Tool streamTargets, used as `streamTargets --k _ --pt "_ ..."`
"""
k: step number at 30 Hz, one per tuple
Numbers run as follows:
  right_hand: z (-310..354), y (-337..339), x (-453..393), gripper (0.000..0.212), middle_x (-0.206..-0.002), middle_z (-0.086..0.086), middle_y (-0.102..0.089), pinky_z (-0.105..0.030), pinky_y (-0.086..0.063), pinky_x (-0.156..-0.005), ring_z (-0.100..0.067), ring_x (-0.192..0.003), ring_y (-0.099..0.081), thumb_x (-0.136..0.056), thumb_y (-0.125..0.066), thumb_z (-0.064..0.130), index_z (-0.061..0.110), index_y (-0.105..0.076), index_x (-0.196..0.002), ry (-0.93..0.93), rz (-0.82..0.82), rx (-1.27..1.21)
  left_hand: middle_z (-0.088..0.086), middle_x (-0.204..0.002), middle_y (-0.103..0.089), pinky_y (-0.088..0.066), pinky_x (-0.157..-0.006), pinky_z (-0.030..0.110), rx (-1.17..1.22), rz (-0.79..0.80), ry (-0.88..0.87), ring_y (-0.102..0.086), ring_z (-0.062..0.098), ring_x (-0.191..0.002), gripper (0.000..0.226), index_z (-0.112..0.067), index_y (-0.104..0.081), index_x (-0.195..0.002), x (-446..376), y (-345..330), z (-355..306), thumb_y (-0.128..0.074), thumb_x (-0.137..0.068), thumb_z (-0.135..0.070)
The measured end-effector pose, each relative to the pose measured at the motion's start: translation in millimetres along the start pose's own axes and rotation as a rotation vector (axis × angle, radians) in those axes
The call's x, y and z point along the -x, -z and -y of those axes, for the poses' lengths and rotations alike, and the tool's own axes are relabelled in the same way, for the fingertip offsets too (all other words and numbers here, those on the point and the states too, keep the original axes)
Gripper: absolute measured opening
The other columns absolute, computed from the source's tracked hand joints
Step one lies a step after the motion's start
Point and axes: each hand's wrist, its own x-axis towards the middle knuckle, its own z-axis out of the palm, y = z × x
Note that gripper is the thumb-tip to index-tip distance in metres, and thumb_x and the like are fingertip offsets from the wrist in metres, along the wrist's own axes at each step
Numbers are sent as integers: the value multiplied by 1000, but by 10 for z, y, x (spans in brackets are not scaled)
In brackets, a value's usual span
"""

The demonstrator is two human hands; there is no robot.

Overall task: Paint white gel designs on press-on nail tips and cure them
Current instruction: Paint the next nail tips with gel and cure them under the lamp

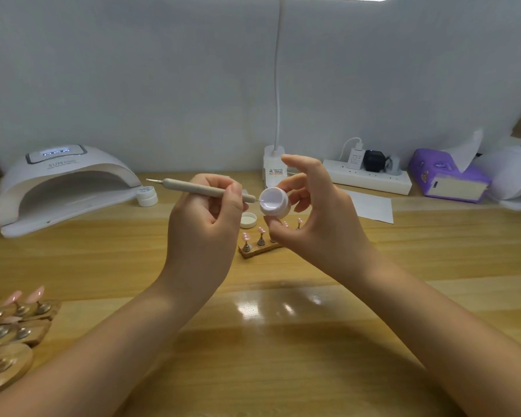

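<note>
- A wooden desk runs up to a pale grey partition wall, lit from above.
- The landmark is a small wooden nail stand at the middle of the desk, holding pink press-on nail tips upright on metal pegs.
- Just above the stand, the right hand pinches a small white gel pot between thumb and fingers, its open mouth tilted toward the left hand; the other fingers are spread loosely.
- The left hand is curled around a beige dotting pen, held nearly level above and to the left of the stand. The pen's fine tip touches the white gel at the pot's mouth.
- The pot's white lid lies upturned on the desk, just behind the stand.
- Far left of the stand, at the back, sits a white curing lamp with a lit display. A second small white jar stands beside its right foot.
- Behind the stand, a white desk lamp base carries a thin neck rising up the wall.
- To the right of the stand, at the back, lie a white power strip with plugs, a sheet of white paper and a purple tissue pack.
- At the near left corner, well apart from the stand, more wooden holders carry pink nail tips.
</note>
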Motion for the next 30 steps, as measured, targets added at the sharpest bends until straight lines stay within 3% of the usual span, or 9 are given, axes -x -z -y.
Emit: streamTargets --k 4,15,19,25,30 --pt "2 7 -2 77 -98 4 -60 -8 -47 -77 2 -81 -55 -72 -83 17 13 -40 -136 -2 0 0 -3 -80 -67 -53 -60 22 5 6 -5 -64 15 -70 11 -27 -57 -85 3 4 -19 -53 -95 -23" --pt "-9 27 -5 76 -97 7 -60 -13 -50 -77 -4 -80 -57 -73 -82 20 14 -40 -135 -15 -19 -12 3 -76 -66 -52 -60 20 5 -10 -2 -63 16 -72 8 -26 -57 -83 10 4 -29 -52 -89 -28" --pt "-9 3 -1 76 -96 8 -58 -9 -48 -76 1 -81 -56 -72 -82 19 13 -40 -135 -3 -16 -20 4 -77 -65 -52 -59 20 6 4 -24 -63 17 -72 13 -27 -57 -84 20 4 -30 -53 -95 -21" --pt "-70 15 -6 75 -97 6 -61 -15 -51 -75 -2 -81 -58 -73 -82 21 16 -39 -135 1 -30 2 1 -77 -66 -52 -61 22 2 -9 -26 -64 16 -73 10 -27 -57 -84 10 5 -32 -52 -93 -25" --pt "-252 68 -42 75 -93 18 -54 -13 -50 -71 2 -83 -58 -75 -81 26 19 -38 -136 -53 -48 32 -10 -77 -69 -52 -60 16 79 -51 10 -64 6 -69 10 -26 -56 -87 -12 13 -41 -52 -96 -27"
